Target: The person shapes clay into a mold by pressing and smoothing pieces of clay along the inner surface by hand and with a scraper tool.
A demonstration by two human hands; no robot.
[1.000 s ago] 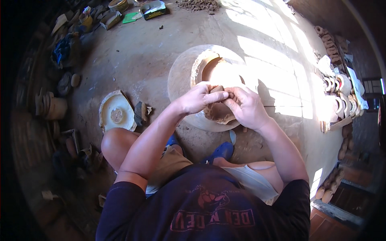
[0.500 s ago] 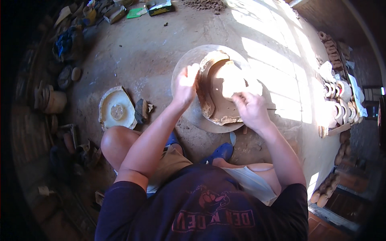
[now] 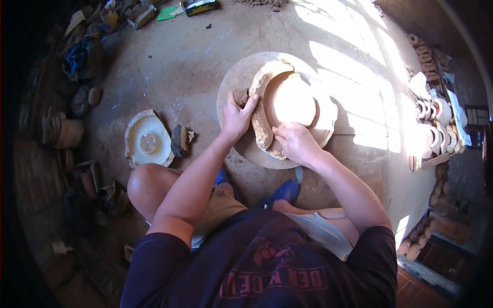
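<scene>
A pale, rough-edged mould [image 3: 264, 134] with a curved raised wall lies on a round turntable [image 3: 233, 72]. Inside it is a smooth, light brown round surface [image 3: 292, 100], partly sunlit. At the wall's left outer side, my left hand [image 3: 237, 119] is closed around what looks like a lump of dark brown clay [image 3: 240, 95], its thumb against the wall. My right hand [image 3: 298, 145] is at the mould's near inner edge with its fingers bent together and pressed down. Whatever is between those fingertips is hidden.
Left of the turntable lie a broken-edged round mould [image 3: 163, 141] and a dark chunk [image 3: 179, 139]. A thin blade-like tool [image 3: 299, 174] is by my blue shoe [image 3: 285, 192]. Stacked clay pieces [image 3: 436, 126] line the right side; clutter [image 3: 102, 20] fills the far left.
Both hands were raised over the mould and blurred. My left hand has come down against the wall's outer side, and my right hand has moved left and nearer, onto the near inner edge.
</scene>
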